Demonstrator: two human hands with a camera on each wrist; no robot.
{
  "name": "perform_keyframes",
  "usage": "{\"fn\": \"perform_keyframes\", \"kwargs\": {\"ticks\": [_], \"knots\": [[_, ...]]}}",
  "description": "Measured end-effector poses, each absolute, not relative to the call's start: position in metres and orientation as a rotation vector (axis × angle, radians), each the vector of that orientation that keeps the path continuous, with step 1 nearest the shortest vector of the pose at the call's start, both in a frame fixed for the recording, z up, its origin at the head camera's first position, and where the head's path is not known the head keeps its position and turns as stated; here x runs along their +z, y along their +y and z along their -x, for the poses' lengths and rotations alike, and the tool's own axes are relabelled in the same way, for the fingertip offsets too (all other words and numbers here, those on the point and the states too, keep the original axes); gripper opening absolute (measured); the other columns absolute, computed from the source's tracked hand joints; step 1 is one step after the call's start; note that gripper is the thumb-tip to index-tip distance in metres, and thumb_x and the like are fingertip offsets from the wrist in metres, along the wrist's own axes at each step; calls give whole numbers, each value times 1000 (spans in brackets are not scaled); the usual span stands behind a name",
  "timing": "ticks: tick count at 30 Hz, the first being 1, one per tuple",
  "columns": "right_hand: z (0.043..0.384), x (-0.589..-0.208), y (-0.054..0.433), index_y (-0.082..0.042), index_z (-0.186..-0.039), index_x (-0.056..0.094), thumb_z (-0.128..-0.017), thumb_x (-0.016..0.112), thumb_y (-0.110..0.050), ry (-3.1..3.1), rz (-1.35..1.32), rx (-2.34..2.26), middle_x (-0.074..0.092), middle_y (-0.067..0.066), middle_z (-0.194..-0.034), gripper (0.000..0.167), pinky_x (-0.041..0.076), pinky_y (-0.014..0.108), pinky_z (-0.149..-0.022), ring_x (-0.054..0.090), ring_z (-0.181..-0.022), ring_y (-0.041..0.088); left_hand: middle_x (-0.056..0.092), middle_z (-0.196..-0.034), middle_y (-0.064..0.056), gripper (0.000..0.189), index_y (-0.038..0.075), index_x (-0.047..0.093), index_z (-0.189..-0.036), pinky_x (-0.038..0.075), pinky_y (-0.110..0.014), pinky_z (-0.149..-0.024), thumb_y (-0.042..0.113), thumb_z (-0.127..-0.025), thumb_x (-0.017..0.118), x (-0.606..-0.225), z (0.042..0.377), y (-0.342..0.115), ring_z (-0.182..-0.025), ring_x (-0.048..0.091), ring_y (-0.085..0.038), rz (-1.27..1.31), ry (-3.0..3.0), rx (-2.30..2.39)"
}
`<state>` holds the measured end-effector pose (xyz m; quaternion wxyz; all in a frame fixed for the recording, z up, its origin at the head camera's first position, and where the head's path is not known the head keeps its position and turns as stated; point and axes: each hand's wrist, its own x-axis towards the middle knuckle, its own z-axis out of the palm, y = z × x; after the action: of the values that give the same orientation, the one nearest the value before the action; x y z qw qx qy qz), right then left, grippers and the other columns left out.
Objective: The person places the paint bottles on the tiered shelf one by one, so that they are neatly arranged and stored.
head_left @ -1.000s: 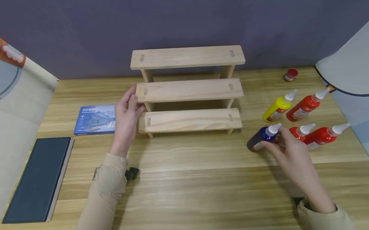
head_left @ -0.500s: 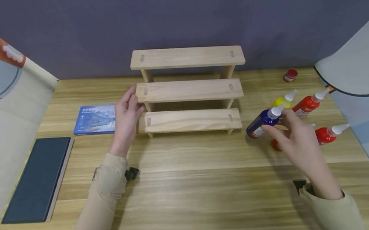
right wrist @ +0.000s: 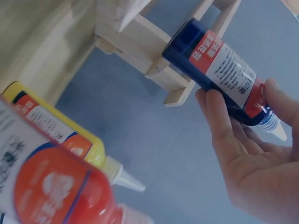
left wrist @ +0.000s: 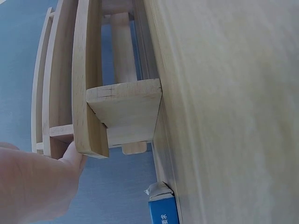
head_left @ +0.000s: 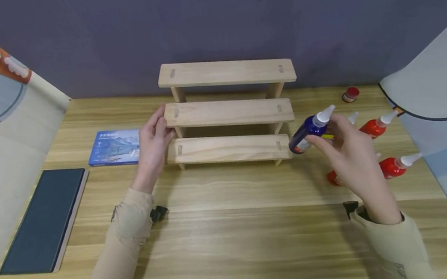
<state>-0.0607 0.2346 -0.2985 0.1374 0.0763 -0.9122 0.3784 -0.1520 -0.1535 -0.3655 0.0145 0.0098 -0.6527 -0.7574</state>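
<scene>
In the head view my right hand (head_left: 352,158) holds a dark blue paint bottle (head_left: 305,135) with a white nozzle, pinched between thumb and fingers. The bottle tilts off the table beside the right end of a three-tier wooden display stand (head_left: 226,112). Its label faces the camera in the right wrist view, where fingers (right wrist: 222,112) wrap one side. My left hand (head_left: 153,144) grips the left end of the stand's middle board, and the left wrist view shows the thumb against the wood. Partly hidden behind my right hand are a yellow paint bottle (right wrist: 60,130) and red ones (head_left: 392,167).
Another red bottle (head_left: 373,128) stands farther back, and a small red-lidded jar (head_left: 350,95) sits near the back wall. A blue box (head_left: 115,147) lies left of the stand. Nearer at the left lies a dark notebook (head_left: 43,219) on the wooden table (head_left: 233,242).
My right hand has lifted the blue bottle off the table and carried it up and back toward the stand's right end. My left hand has stayed on the stand.
</scene>
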Motion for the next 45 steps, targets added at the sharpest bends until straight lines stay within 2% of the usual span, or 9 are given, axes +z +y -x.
{"fn": "perform_keyframes", "kwargs": {"ticks": [8, 17, 27, 31, 37, 45], "knots": [[74, -292, 224, 7, -138, 60, -99, 80, -9, -2586, -215, 1122, 72, 23, -129, 47, 48, -2, -85, 71, -116, 38, 26, -173, -20, 51, 1, 27, -168, 41, -32, -123, 10, -118, 34, -367, 151, -153, -157, 34, -31, -24, -2026, -2360], [101, -284, 213, 1, -142, 62, -102, 78, -16, -2550, -173, 1153, 71, 16, -134, 46, 54, 4, -87, 71, -116, 32, 26, -174, -19, 51, 1, 26, -168, 41, -32, -123, 10, -118, 34, -367, 152, -154, -157, 34, -31, -22, -2021, -2368], [125, -279, 205, -3, -147, 60, -102, 78, -23, -2538, -125, 1160, 70, 15, -137, 52, 63, 25, -96, 70, -121, 30, 26, -174, -18, 51, 1, 27, -168, 42, -31, -123, 11, -118, 35, -368, 153, -154, -156, 35, -31, -17, -2029, -2354], [134, -282, 204, 0, -147, 59, -102, 78, -21, -2509, -133, 1167, 70, 16, -137, 53, 62, 21, -93, 70, -121, 32, 26, -174, -18, 51, 0, 27, -167, 42, -31, -122, 10, -118, 35, -368, 152, -155, -156, 35, -31, -11, -2034, -2349], [141, -286, 202, 4, -145, 59, -101, 79, -21, -2494, -161, 1122, 71, 20, -134, 55, 54, 5, -81, 71, -117, 33, 26, -174, -18, 51, -1, 27, -167, 41, -33, -123, 9, -118, 34, -369, 153, -155, -157, 34, -31, -10, -2025, -2356], [143, -289, 202, 6, -143, 58, -102, 78, -23, -2471, -163, 1130, 70, 18, -136, 54, 56, 7, -84, 71, -117, 32, 26, -174, -17, 50, -1, 27, -167, 41, -34, -124, 10, -118, 34, -368, 151, -155, -157, 33, -30, -5, -2030, -2348]]}}
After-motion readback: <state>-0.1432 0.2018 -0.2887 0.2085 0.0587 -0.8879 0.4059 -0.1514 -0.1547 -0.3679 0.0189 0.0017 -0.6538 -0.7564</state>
